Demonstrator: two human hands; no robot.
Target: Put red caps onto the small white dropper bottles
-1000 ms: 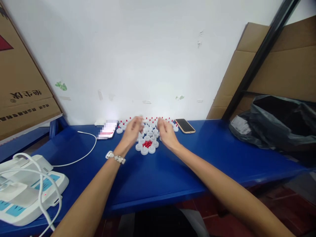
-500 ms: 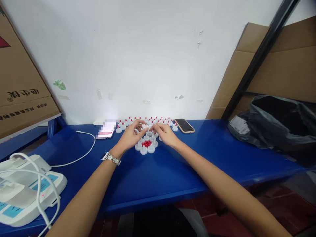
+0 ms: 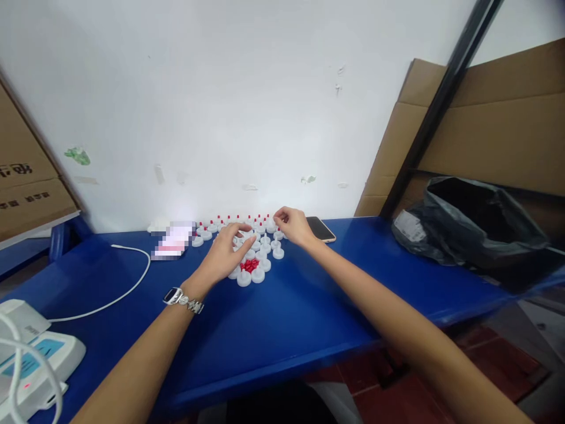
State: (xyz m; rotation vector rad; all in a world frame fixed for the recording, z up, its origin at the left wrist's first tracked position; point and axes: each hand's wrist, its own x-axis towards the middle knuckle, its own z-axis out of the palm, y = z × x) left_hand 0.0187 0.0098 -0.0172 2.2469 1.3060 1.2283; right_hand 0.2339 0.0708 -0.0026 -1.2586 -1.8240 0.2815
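My left hand (image 3: 226, 252) hovers over the near-left part of the group, thumb and fingers apart and curved, with nothing gripped. White plastic nozzle caps (image 3: 278, 253) without red tips stand beneath and beside it. Some of them ring a small pile of red tips (image 3: 249, 265). At the back right of the group, my right hand (image 3: 293, 225) pinches a white nozzle cap (image 3: 271, 226); its top is hidden by the fingertips. Along the wall stand several white nozzle caps with red tips (image 3: 212, 226).
A phone (image 3: 321, 228) lies right of the caps, and a lit phone (image 3: 173, 241) lies left. A white cable (image 3: 119, 300) crosses the blue table (image 3: 282, 330) near a power strip (image 3: 53, 359). A dark plastic bag (image 3: 463, 218) sits at the right, before cardboard (image 3: 397, 135).
My hands have parted: the right has moved to the back right with a white nozzle cap, while the left has opened over the group. The view has turned slightly to the right.
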